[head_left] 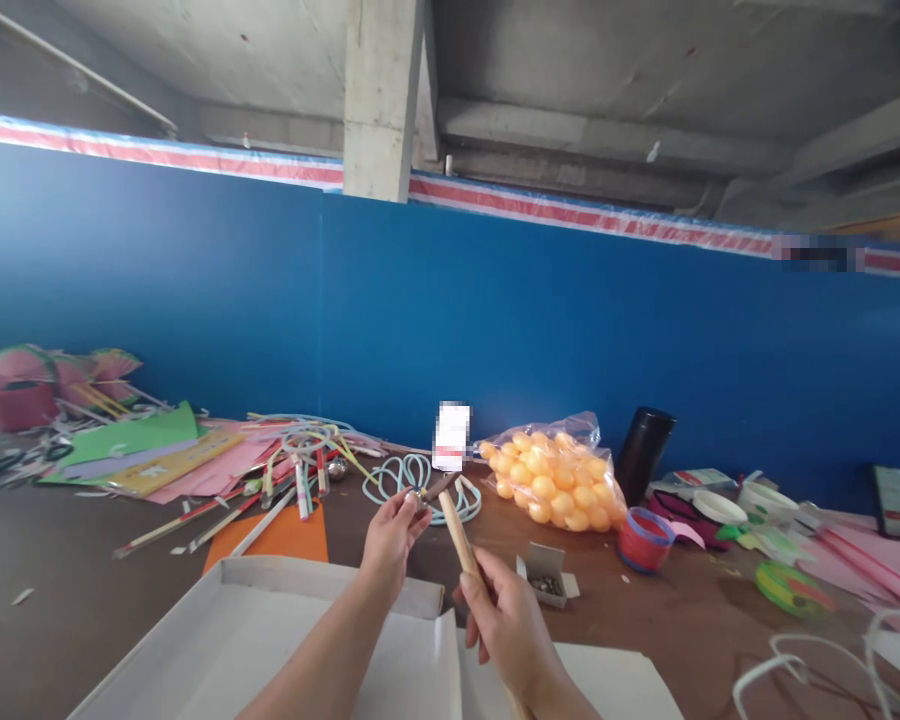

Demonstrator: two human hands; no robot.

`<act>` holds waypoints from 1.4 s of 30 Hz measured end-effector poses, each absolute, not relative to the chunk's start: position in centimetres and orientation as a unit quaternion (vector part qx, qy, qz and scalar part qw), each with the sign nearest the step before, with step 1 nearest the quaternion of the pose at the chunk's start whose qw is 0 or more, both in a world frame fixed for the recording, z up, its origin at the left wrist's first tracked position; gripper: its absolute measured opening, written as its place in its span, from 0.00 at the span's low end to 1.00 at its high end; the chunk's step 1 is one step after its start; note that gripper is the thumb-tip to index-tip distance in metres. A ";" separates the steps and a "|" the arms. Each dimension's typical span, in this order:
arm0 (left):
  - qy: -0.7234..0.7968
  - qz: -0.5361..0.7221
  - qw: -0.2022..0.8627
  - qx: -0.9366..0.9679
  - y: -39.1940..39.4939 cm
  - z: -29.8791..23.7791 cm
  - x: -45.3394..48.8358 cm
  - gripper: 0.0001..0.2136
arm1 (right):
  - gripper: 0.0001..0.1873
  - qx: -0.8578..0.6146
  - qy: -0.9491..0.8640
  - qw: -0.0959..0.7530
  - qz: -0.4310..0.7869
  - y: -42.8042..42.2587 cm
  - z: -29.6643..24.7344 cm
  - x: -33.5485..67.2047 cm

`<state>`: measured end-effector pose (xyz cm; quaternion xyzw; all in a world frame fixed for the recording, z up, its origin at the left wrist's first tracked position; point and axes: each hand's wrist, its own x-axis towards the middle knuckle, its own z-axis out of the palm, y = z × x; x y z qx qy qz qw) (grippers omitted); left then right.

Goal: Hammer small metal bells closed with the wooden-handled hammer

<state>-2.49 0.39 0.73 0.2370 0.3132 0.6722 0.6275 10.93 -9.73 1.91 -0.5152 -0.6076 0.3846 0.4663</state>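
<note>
A hammer with a pale wooden handle (457, 535) and a dark metal head stands tilted in front of me. My right hand (502, 615) is wrapped round the lower part of its handle. The fingers of my left hand (394, 530) are pinched at the shiny round end of the hammer's head. Below both hands lies an open white cardboard box (337, 577). Right of the handle is a small open box of metal tacks or nails (547, 580). A coil of light blue tubing (397, 478) lies behind the hammer's head.
A bag of orange balls (551, 480) and a black cylinder (645, 455) stand by the blue partition (495, 300). Coloured paper (135, 440), an orange sheet (270, 540) and sticks crowd the left. Rolls of red tape (645, 540) and green tape (793, 590) and white cable (772, 665) are at right.
</note>
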 end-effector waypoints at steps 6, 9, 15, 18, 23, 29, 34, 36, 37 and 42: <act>0.305 0.675 0.623 0.251 0.5 0.4 -2.5 0.07 | 0.21 -0.511 -0.589 0.500 0.378 -9.8 2.1 10.8; 0.298 0.672 0.627 0.257 0.5 0.4 -2.6 0.07 | 0.20 -0.516 -0.599 0.476 0.384 -9.9 2.4 10.6; 0.292 0.672 0.632 0.254 0.3 0.7 -2.6 0.07 | 0.21 -0.516 -0.592 0.491 0.378 -10.0 2.7 10.4; 0.295 0.669 0.634 0.253 0.4 0.7 -2.5 0.07 | 0.21 -0.523 -0.594 0.479 0.378 -9.9 2.4 10.5; 0.300 0.670 0.631 0.249 0.5 0.7 -2.5 0.08 | 0.21 -0.508 -0.597 0.493 0.378 -9.8 2.2 10.7; 0.312 0.661 0.636 0.247 0.3 0.9 -2.4 0.08 | 0.20 -0.517 -0.600 0.474 0.384 -9.8 2.4 10.7; 0.320 0.658 0.636 0.244 0.2 1.0 -2.5 0.08 | 0.20 -0.511 -0.599 0.478 0.390 -9.8 2.1 10.7; 0.324 0.655 0.637 0.245 0.3 1.0 -2.5 0.08 | 0.20 -0.515 -0.601 0.473 0.387 -9.7 2.1 10.7; 0.325 0.655 0.636 0.245 0.3 1.0 -2.5 0.08 | 0.20 -0.517 -0.599 0.476 0.384 -9.7 2.1 10.7; 0.328 0.655 0.634 0.248 0.2 1.0 -2.4 0.07 | 0.20 -0.514 -0.595 0.481 0.388 -9.7 2.1 10.7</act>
